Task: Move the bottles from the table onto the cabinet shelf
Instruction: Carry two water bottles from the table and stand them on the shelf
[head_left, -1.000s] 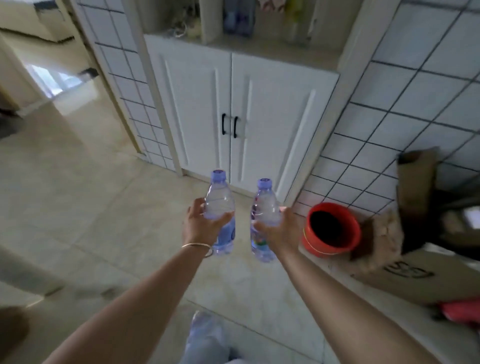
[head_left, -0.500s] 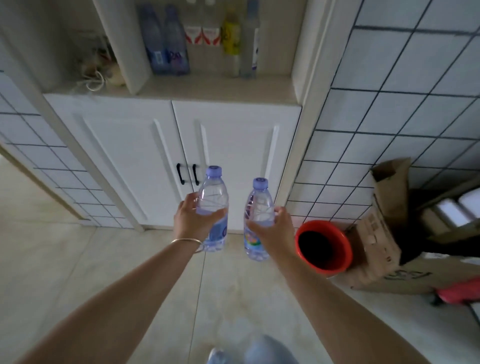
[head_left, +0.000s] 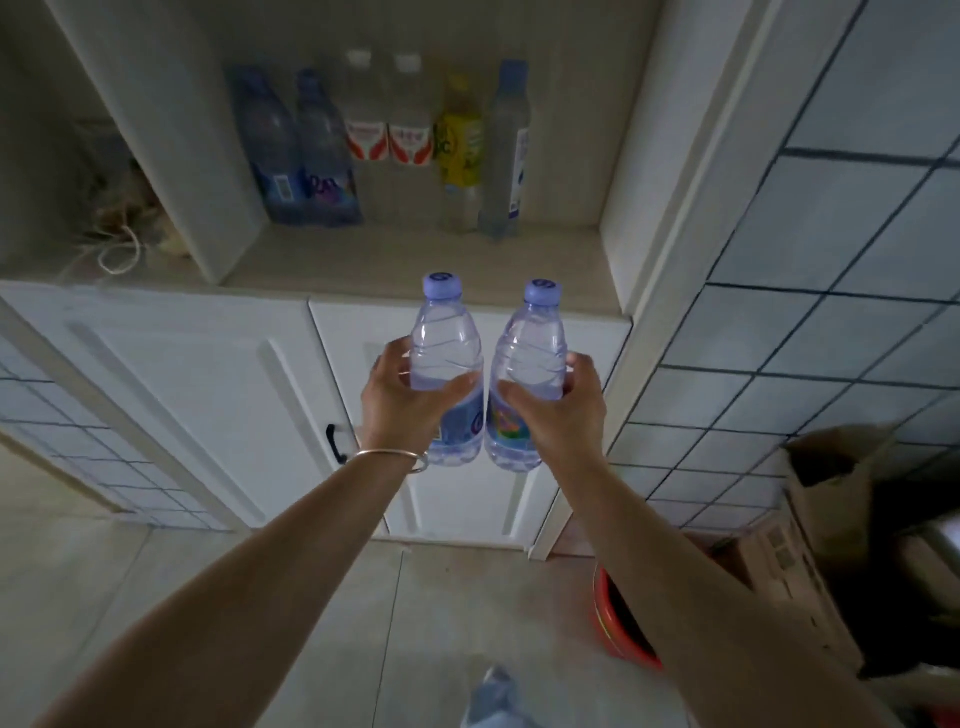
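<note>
I hold two clear water bottles with lilac caps upright, side by side and nearly touching. My left hand (head_left: 400, 402) grips the left bottle (head_left: 444, 353) around its middle. My right hand (head_left: 561, 415) grips the right bottle (head_left: 531, 358) the same way. Both bottles hang just in front of and slightly below the front edge of the open cabinet shelf (head_left: 405, 265). Several bottles (head_left: 384, 145) stand in a row at the back of that shelf, with bare board in front of them.
White cabinet doors (head_left: 208, 395) with black handles are below the shelf. A vertical divider (head_left: 156, 130) separates a left compartment holding tangled cord (head_left: 114, 244). A tiled wall (head_left: 805, 312) is on the right, with a red bucket (head_left: 618, 623) and cardboard boxes (head_left: 826, 519) on the floor.
I have come closer to the cabinet and the view has tilted up. Both hands have risen with the bottles toward the shelf edge and drawn closer together.
</note>
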